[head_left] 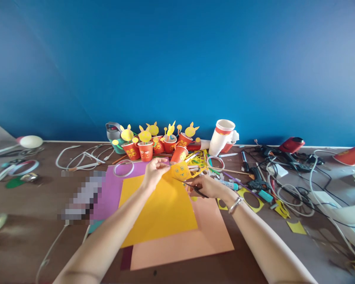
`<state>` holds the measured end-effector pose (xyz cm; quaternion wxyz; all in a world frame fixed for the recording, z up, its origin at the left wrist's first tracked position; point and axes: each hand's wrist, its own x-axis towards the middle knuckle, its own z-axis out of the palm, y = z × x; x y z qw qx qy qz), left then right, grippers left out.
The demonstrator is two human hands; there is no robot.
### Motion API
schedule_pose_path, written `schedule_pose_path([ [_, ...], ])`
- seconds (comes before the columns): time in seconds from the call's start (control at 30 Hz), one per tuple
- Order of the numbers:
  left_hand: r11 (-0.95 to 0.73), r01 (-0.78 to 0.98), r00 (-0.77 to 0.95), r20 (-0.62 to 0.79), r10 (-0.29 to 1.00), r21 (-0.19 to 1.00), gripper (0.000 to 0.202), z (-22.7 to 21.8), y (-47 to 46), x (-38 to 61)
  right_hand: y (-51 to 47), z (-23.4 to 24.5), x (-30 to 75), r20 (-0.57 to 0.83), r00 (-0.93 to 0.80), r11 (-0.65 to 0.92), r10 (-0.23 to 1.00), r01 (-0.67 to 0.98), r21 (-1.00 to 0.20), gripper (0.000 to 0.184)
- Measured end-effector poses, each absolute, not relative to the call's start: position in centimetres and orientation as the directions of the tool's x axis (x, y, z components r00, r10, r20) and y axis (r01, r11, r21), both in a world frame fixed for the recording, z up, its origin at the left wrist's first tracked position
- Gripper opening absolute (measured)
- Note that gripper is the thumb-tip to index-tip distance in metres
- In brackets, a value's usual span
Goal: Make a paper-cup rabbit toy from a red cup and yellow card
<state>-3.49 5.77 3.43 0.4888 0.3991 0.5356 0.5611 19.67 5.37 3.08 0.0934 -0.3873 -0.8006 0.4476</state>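
My left hand (pixel 157 170) pinches the left edge of a small yellow paper piece (pixel 180 171) with a face drawn on it. In my right hand (pixel 206 186) is a pair of scissors (pixel 195 188), whose blades point left along the lower edge of that piece. Whether the blades are apart is too small to tell. Beneath both hands lies a large yellow-orange sheet (pixel 159 213), on top of a peach sheet (pixel 207 232) and a purple sheet (pixel 106 193).
Several red paper cups (pixel 145 152) with yellow paper animal figures stand at the wall, beside a stack of white cups (pixel 221 136). Yellow scraps (pixel 251 200), a glue gun (pixel 258 179) and tangled cables (pixel 298 193) cover the right side. A white cable (pixel 85 157) lies left.
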Motion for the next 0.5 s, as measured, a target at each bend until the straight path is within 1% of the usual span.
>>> schedule_pose_path([
  [0.1,0.056,-0.110,-0.225,-0.079,0.971,0.992,0.039,3.49,5.82,-3.62,5.34,2.81,19.54,-0.197,-0.676,0.276,0.710,0.525,-0.805,0.022],
  [0.27,0.056,-0.102,-0.252,-0.080,0.964,0.993,0.037,3.26,5.98,-3.88,5.22,2.62,19.31,-0.136,-0.680,0.326,0.720,0.504,-0.800,0.022],
  [0.5,0.063,-0.121,-0.252,-0.092,0.963,0.991,0.039,3.28,6.32,-4.37,5.07,2.90,18.95,-0.098,-0.641,0.358,0.761,0.541,-0.761,0.015],
])
